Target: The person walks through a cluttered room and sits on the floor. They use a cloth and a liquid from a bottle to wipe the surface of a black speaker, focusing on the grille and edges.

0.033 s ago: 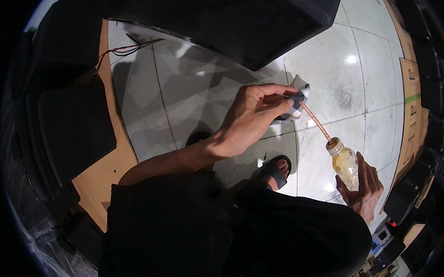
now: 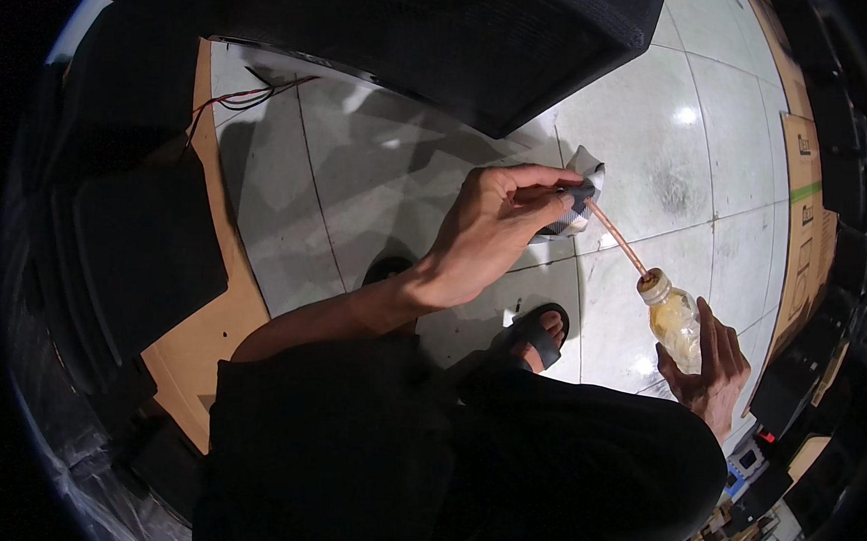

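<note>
My left hand (image 2: pixel 499 220) pinches a small dark piece (image 2: pixel 580 194) between thumb and fingers; its exact kind is unclear. Around and below that piece shows a grey-and-white ribbed object with a crumpled pale edge (image 2: pixel 585 163), partly hidden by my fingers. My right hand (image 2: pixel 708 368) is wrapped round a clear plastic squeeze bottle (image 2: pixel 676 325) holding yellowish stuff. From the bottle's pale cap a thin copper-coloured tube (image 2: pixel 619 240) runs up and to the left. Its tip meets or nearly meets the dark piece at my left fingertips.
A large black box-shaped cabinet (image 2: pixel 443 49) stands at the far side. Red and black wires (image 2: pixel 252 98) lie on the tiled floor (image 2: pixel 652 145) at the far left. Cardboard (image 2: pixel 180 361) lies at left, with boxes (image 2: pixel 805 229) along the right. My sandalled foot (image 2: pixel 544 338) is below.
</note>
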Motion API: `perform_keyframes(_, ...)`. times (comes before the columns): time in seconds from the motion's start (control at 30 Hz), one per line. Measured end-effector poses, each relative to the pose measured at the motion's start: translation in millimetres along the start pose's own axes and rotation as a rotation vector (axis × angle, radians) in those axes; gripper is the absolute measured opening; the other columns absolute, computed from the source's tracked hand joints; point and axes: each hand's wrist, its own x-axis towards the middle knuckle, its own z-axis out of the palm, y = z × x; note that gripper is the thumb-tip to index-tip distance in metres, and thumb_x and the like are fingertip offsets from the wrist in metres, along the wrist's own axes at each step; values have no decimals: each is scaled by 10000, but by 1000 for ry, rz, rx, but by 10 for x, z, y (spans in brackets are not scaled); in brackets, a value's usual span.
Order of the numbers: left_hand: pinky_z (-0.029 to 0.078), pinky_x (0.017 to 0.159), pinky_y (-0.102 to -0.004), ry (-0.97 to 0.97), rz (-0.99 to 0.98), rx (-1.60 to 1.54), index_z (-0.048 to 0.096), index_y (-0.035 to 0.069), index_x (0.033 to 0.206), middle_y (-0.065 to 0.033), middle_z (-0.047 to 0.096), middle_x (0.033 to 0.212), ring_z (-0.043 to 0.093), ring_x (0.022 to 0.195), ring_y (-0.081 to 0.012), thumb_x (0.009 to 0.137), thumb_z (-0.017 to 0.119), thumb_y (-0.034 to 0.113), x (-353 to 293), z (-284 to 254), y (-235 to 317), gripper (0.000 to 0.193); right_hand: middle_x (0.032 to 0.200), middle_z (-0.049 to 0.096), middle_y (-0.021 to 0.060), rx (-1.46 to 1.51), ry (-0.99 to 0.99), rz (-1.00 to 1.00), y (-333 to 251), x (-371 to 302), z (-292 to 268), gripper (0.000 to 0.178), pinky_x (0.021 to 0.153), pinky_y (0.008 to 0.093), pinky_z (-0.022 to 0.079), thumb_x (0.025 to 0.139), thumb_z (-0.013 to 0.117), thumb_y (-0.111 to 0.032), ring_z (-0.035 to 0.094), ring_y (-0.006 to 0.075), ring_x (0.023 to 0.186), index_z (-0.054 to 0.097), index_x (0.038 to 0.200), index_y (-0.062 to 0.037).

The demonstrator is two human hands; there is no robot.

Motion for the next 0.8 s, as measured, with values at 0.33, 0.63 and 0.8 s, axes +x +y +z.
perform_keyframes(0.33, 561, 800, -215, 10, -66, -158, 672, -33, 1115, -120, 707, 1018, 678, 901, -108, 944, 622, 72, -6, -21, -21, 206, 992, 688, 167, -52, -56, -12, -96, 76, -237, 688, 716, 394, 582, 662, 841, -129, 683, 283, 842, 570, 1278, 13)
perform_keyframes(0.63, 559, 768, -235, 32, -133, -167, 678, 12, 1140, -94, 712, 1020, 672, 882, -105, 943, 642, 103, 5, -20, -35, 220, 1021, 689, 177, -31, -117, 22, -116, 95, -316, 715, 755, 404, 588, 663, 840, -131, 695, 313, 872, 548, 1300, 10)
perform_keyframes(0.8, 567, 763, -251, 24, -69, -156, 674, 20, 1159, -96, 713, 1046, 681, 889, -116, 941, 649, 118, 14, -16, -15, 241, 1037, 698, 158, 133, -84, 112, -7, 102, 34, 645, 754, 394, 594, 703, 841, -200, 709, 305, 877, 565, 1260, -27)
